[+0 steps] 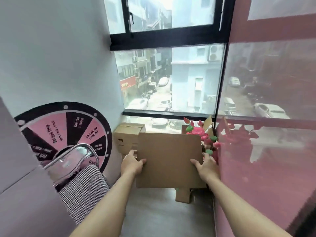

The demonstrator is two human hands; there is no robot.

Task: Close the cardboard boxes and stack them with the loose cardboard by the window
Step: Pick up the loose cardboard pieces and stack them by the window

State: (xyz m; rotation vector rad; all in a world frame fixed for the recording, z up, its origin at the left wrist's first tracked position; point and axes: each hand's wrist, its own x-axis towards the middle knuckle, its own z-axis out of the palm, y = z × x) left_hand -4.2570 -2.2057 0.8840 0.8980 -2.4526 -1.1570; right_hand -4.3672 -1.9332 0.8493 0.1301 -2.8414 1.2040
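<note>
A person's left hand (132, 162) and right hand (206, 165) are gripping opposite edges of a flat brown cardboard sheet (169, 159), holding it above the grey floor (159, 211) before the black-framed window (171, 79), near a closed brown cardboard box (127, 134).

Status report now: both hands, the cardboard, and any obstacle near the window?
Left hand and right hand grip flat brown cardboard sheet by its side edges. Closed brown cardboard box behind, by window. Pink artificial flowers crowd right edge.
</note>
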